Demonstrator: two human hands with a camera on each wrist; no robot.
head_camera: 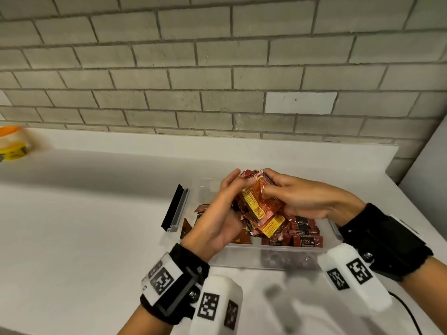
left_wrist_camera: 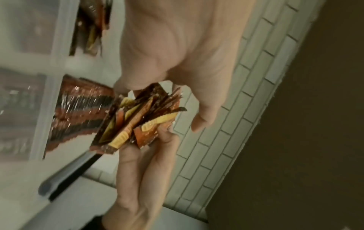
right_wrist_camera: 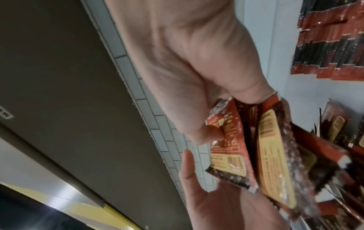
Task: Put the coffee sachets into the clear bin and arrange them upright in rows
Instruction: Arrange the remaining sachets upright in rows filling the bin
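Both hands hold a fanned bunch of red and yellow coffee sachets [head_camera: 262, 205] above the clear bin [head_camera: 266, 250] on the white counter. My left hand [head_camera: 232, 187] cups the bunch from the left, and in the left wrist view the sachets [left_wrist_camera: 138, 123] are clamped in my left hand [left_wrist_camera: 163, 105]. My right hand [head_camera: 268, 188] grips them from the right, its thumb [right_wrist_camera: 202, 133] pinching a sachet [right_wrist_camera: 226, 149]. Several sachets [head_camera: 303, 234] stand upright in rows in the bin's right part. Loose ones [head_camera: 238, 238] lie in its left part.
A black and grey bar [head_camera: 175, 209] lies on the counter just left of the bin. An orange-lidded tub [head_camera: 13, 143] stands at the far left. A grey brick wall runs behind. The counter ends at the right, and a black cable [head_camera: 407, 313] trails near my right wrist.
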